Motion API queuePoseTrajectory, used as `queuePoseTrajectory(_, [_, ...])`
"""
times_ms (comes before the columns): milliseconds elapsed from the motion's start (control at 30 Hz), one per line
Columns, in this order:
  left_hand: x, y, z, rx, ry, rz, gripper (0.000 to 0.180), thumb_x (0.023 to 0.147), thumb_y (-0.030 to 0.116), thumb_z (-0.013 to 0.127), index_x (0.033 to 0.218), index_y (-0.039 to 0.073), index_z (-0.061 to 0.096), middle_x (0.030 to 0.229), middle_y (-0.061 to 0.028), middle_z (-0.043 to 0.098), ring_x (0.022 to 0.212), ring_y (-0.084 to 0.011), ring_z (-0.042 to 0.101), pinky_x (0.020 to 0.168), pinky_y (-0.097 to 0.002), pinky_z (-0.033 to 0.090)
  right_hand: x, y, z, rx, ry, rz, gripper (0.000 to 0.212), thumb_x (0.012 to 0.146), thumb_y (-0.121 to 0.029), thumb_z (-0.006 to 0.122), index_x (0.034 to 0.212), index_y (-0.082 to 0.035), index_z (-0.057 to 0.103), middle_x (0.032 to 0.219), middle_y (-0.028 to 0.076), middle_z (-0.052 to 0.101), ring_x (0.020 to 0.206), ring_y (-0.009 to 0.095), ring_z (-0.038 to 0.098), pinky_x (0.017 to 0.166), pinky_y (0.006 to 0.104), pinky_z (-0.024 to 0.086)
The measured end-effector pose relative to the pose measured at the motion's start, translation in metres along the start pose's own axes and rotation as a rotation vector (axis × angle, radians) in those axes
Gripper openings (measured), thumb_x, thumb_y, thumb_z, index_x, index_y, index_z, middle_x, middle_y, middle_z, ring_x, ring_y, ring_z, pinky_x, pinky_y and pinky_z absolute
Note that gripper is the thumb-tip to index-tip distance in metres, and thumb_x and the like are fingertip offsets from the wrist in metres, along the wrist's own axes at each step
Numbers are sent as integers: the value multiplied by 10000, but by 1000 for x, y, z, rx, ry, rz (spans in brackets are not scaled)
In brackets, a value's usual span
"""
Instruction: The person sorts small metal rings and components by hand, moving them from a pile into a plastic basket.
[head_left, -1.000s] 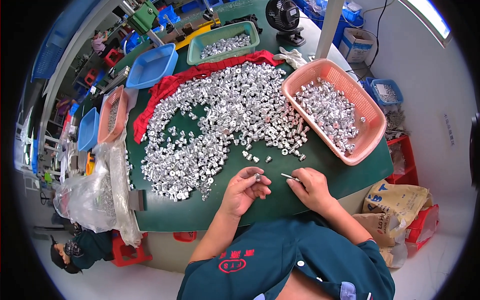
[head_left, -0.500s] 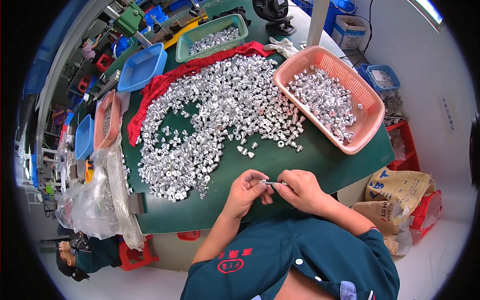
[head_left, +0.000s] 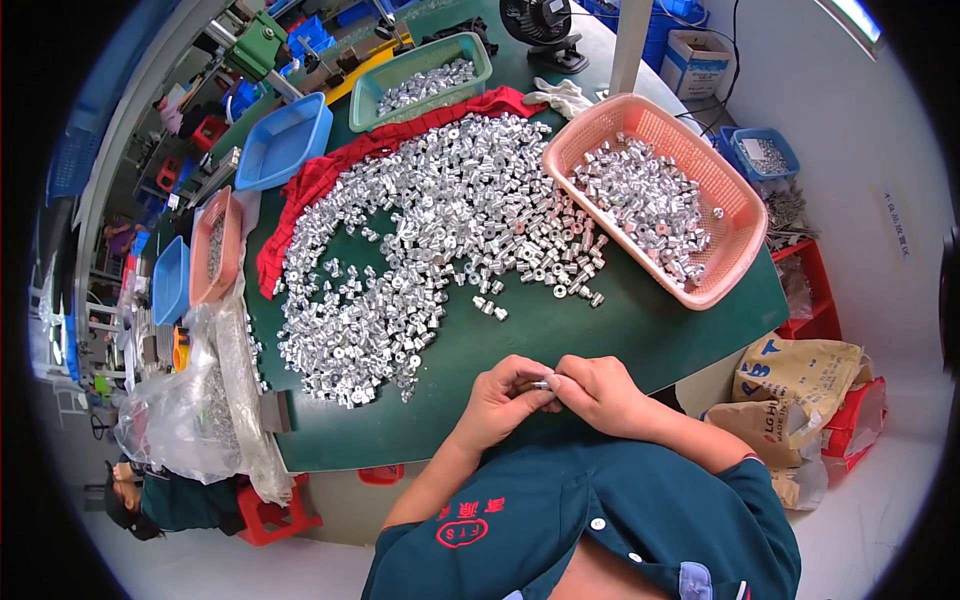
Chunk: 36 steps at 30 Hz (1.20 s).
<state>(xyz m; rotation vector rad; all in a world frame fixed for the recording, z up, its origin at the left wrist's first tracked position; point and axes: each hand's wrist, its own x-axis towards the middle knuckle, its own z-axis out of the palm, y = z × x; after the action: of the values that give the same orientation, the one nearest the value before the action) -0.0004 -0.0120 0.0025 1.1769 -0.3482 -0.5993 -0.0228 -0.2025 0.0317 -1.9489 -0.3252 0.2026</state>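
My left hand (head_left: 502, 400) and my right hand (head_left: 604, 394) meet in front of my chest, just over the near edge of the table. Between the fingertips a short bit of a thin metal rod (head_left: 542, 385) shows. The right thumb and fingers pinch the rod. Curled left fingers close round its other end, where a small silvery metal part is mostly hidden. Beyond the hands, a wide heap of small silvery turned metal parts (head_left: 440, 215) covers much of the green table (head_left: 480, 350). Several loose ones lie at the heap's near side.
A pink basket (head_left: 735, 190) of metal parts stands at the right. Behind the heap lie a red cloth (head_left: 345, 160), a green basket (head_left: 365, 98) with parts and a blue tray (head_left: 255, 150). A plastic bag (head_left: 235, 380) hangs at the left edge; a fan (head_left: 540, 25) stands at the back.
My hands have drawn closer together and slightly nearer to my body. Less of the rod and the small part shows between the fingers now.
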Motion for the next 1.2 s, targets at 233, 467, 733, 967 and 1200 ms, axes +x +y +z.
queuePoseTrajectory(233, [1, 5, 0, 269, 16, -62, 161, 892, 34, 589, 1042, -1, 543, 903, -81, 634, 727, -124, 630, 626, -237, 512, 0, 12, -1, -47, -65, 57, 317, 949, -274, 465, 792, -15, 557, 609, 161, 562, 606, 337, 589, 568, 414, 448])
queuePoseTrajectory(467, [11, 20, -25, -155, 418, -87, 175, 877, 16, 538, 1046, 28, 494, 1007, -149, 589, 750, -186, 629, 565, -260, 533, -2, 29, -9, -72, 245, 125, 252, 883, -211, 564, 732, -10, 545, 585, 149, 553, 532, 317, 561, 509, 389, 433])
queuePoseTrajectory(733, [41, 32, -44, 1137, 479, 82, 267, 784, 32, 584, 1041, 106, 584, 816, -84, 514, 703, -256, 560, 632, -364, 466, -7, 41, 4, -248, 314, -110, 186, 835, -172, 609, 721, -33, 560, 551, 113, 538, 507, 287, 561, 479, 381, 429])
queuePoseTrajectory(967, [43, 26, -55, 1409, 391, 97, 201, 802, 102, 629, 999, 101, 587, 841, -105, 530, 756, -306, 576, 654, -409, 477, -6, 43, -2, -199, 319, -139, 180, 828, -163, 614, 720, -33, 552, 560, 106, 533, 518, 282, 554, 486, 378, 427])
queuePoseTrajectory(1200, [10, 10, -65, 1337, 474, 38, 219, 847, 188, 602, 1015, 47, 594, 977, -149, 611, 846, -322, 614, 735, -397, 501, 3, 40, 10, -203, 255, -197, 140, 813, -91, 586, 704, -24, 531, 583, 140, 510, 514, 310, 521, 484, 392, 400])
